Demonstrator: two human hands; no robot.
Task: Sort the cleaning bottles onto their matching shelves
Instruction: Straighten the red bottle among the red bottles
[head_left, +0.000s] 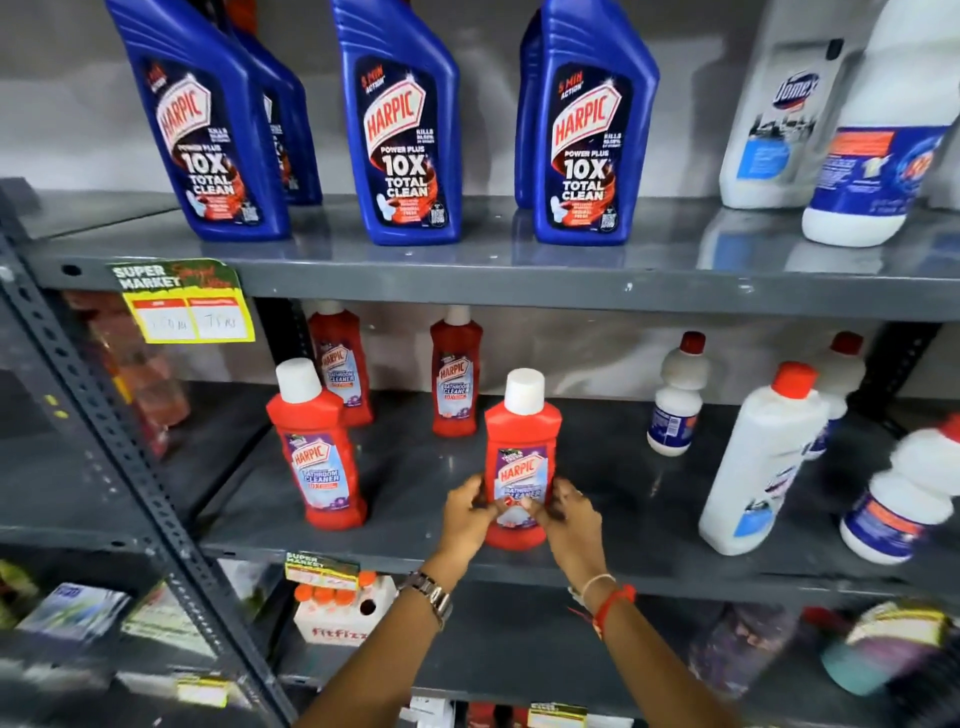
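I have the red Harpic bottle (522, 457) upright at frame centre, near the middle shelf (415, 499) front edge, left hand (467, 512) and right hand (569, 512) clasping its base. Three red bottles (324, 447) stand to its left, white bottles (758, 462) right, blue bottles (400, 119) above: sorting looks nearly done. Grey steel racking, plain wall behind.

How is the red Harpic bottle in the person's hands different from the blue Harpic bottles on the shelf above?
The red bottle is smaller, rounded, with a white screw cap and a Bathroom Cleaner label; the blue bottle is larger, with an angled neck and a dark Power Plus label. The red one sits on the middle shelf, held by the left hand and right hand; the blue ones stand untouched. Both stand upright.
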